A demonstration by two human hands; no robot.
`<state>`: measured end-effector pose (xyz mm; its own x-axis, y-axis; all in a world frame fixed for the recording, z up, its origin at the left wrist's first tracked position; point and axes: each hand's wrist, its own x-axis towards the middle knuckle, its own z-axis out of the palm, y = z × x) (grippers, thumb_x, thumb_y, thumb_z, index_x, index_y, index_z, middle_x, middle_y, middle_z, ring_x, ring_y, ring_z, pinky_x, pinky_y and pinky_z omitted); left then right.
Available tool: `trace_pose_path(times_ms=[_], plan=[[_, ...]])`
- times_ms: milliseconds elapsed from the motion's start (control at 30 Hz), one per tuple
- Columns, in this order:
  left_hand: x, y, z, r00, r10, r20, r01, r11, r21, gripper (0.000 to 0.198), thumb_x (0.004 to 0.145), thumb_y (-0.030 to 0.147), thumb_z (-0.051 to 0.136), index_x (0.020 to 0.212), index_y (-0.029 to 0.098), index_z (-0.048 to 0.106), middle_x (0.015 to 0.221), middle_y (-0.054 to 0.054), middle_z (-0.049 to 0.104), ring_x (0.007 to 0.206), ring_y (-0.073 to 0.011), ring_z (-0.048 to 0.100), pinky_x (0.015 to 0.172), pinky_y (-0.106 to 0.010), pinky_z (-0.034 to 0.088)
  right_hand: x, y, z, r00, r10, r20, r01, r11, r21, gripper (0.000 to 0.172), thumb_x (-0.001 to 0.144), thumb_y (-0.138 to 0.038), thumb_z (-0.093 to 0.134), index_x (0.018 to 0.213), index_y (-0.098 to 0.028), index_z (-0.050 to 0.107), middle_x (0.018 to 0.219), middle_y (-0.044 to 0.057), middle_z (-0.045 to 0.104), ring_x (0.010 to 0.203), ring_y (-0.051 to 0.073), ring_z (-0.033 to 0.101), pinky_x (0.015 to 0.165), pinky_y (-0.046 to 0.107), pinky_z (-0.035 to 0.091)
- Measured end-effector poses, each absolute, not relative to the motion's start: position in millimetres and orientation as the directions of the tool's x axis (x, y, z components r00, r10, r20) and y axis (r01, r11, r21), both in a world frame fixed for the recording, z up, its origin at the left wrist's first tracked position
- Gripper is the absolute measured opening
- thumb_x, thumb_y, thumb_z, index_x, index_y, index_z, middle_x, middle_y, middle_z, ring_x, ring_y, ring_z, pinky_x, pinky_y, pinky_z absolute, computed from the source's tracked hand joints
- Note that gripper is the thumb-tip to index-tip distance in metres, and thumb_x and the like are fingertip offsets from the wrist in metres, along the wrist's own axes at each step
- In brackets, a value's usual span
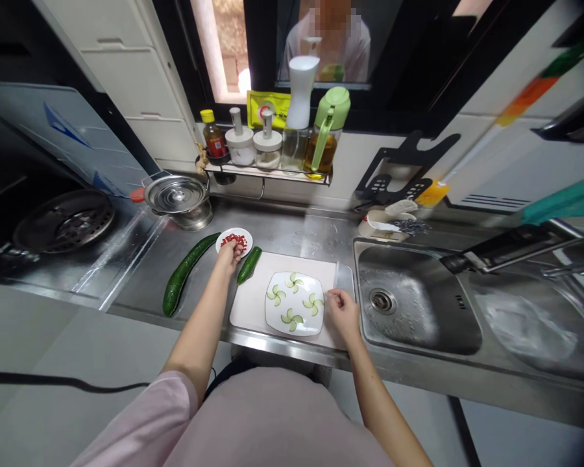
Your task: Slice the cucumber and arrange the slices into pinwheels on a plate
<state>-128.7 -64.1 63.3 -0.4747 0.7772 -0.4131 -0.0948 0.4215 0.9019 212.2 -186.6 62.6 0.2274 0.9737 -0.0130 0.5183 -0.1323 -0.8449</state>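
Observation:
My left hand reaches over the near edge of a small white dish of chopped red pieces. Its fingers are pinched down at the pieces, and what they hold is hidden. A squarish white plate lies on a pale cutting board. Several pinwheels of thin green-edged slices are arranged on this plate. Just right of the plate, my right hand is closed with fingertips together; I cannot make out anything in it. A short cut piece of cucumber rests at the board's left edge, near my left hand.
A long whole cucumber lies left of the dish. Behind stands a lidded steel pot; a rack on the wall holds bottles and jars. The sink with its faucet is at right, a frying pan far left.

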Motion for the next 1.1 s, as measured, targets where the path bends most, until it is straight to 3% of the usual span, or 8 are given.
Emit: trace_pose_path(times_ms=[67, 133, 300, 467, 633, 867, 1000, 1100], plan=[[-105.0, -73.4, 72.5, -0.359, 0.83, -0.427, -0.257, 0.352, 0.9, 0.022, 0.088, 0.037, 0.048, 0.079, 0.017, 0.052, 0.062, 0.0, 0.057, 0.045, -0.0055, 0.046, 0.041, -0.016, 0.03, 205.8, -181.8, 68.6, 0.202, 0.979, 0.011, 0.517, -0.097, -0.851, 0.037, 0.076, -0.05, 0.049, 0.079, -0.017, 0.063, 0.057, -0.002, 0.048, 0.056, 0.013, 0.044, 0.056, 0.025, 0.036], [-78.1, -86.4, 81.1, -0.261, 0.886, -0.384, -0.283, 0.31, 0.908, 0.022, 0.086, 0.039, 0.051, 0.079, 0.018, 0.05, 0.065, 0.001, 0.056, 0.047, -0.0054, 0.045, 0.042, -0.016, 0.028, 197.9, -177.1, 78.9, 0.163, 0.986, 0.032, 0.515, -0.057, -0.855, 0.034, 0.078, -0.048, 0.049, 0.08, -0.017, 0.064, 0.057, -0.003, 0.046, 0.056, 0.013, 0.044, 0.057, 0.024, 0.036], [-17.8, -125.7, 99.9, -0.166, 0.974, -0.155, 0.043, 0.165, 0.985, 0.025, 0.088, 0.04, 0.046, 0.075, 0.019, 0.049, 0.068, 0.0, 0.057, 0.056, -0.008, 0.05, 0.054, -0.019, 0.04, 176.3, -169.5, 112.8, 0.044, 0.995, 0.094, 0.479, 0.062, -0.876, 0.029, 0.08, -0.044, 0.052, 0.085, -0.019, 0.066, 0.059, -0.003, 0.047, 0.057, 0.012, 0.045, 0.058, 0.023, 0.037], [13.5, -156.3, 117.2, -0.071, 0.997, -0.022, 0.297, 0.042, 0.954, 0.023, 0.089, 0.039, 0.044, 0.079, 0.021, 0.051, 0.071, 0.0, 0.059, 0.066, -0.0116, 0.056, 0.065, -0.022, 0.043, 168.2, -169.2, 131.9, -0.063, 0.986, 0.156, 0.515, 0.166, -0.841, 0.027, 0.083, -0.04, 0.054, 0.094, -0.02, 0.067, 0.063, -0.003, 0.053, 0.061, 0.013, 0.049, 0.061, 0.023, 0.039], [24.8, -171.6, 123.6, 0.019, 0.999, 0.027, 0.453, -0.033, 0.891, 0.021, 0.09, 0.038, 0.043, 0.082, 0.021, 0.052, 0.072, 0.001, 0.059, 0.066, -0.0127, 0.055, 0.065, -0.024, 0.041, 172.9, -175.4, 137.4, -0.117, 0.974, 0.193, 0.579, 0.224, -0.784, 0.023, 0.086, -0.036, 0.052, 0.093, -0.02, 0.067, 0.074, 0.001, 0.06, 0.069, 0.014, 0.053, 0.066, 0.023, 0.039], [29.8, -179.5, 120.5, 0.066, 0.998, 0.01, 0.494, -0.041, 0.868, 0.022, 0.092, 0.038, 0.041, 0.085, 0.021, 0.054, 0.076, 0.0, 0.062, 0.068, -0.0136, 0.057, 0.065, -0.024, 0.04, 180.3, -181.3, 134.8, -0.126, 0.976, 0.179, 0.592, 0.219, -0.776, 0.02, 0.085, -0.032, 0.052, 0.084, -0.02, 0.067, 0.073, 0.001, 0.06, 0.069, 0.014, 0.053, 0.065, 0.023, 0.039], [26.5, -181.4, 116.1, 0.072, 0.997, -0.029, 0.508, -0.012, 0.861, 0.021, 0.092, 0.039, 0.043, 0.091, 0.023, 0.057, 0.082, -0.001, 0.066, 0.075, -0.0155, 0.061, 0.068, -0.025, 0.042, 197.0, -184.0, 116.2, -0.057, 0.99, 0.13, 0.594, 0.138, -0.793, 0.022, 0.084, -0.035, 0.052, 0.081, -0.019, 0.066, 0.067, 0.0, 0.059, 0.065, 0.014, 0.052, 0.062, 0.023, 0.037], [24.9, -180.6, 104.0, 0.098, 0.993, -0.063, 0.58, -0.005, 0.815, 0.018, 0.09, 0.036, 0.047, 0.09, 0.023, 0.059, 0.081, 0.0, 0.067, 0.072, -0.0159, 0.061, 0.067, -0.026, 0.042, 209.8, -189.8, 93.2, -0.033, 0.999, 0.017, 0.655, 0.035, -0.755, 0.02, 0.083, -0.032, 0.051, 0.079, -0.019, 0.066, 0.062, -0.001, 0.058, 0.061, 0.014, 0.051, 0.059, 0.022, 0.035]])
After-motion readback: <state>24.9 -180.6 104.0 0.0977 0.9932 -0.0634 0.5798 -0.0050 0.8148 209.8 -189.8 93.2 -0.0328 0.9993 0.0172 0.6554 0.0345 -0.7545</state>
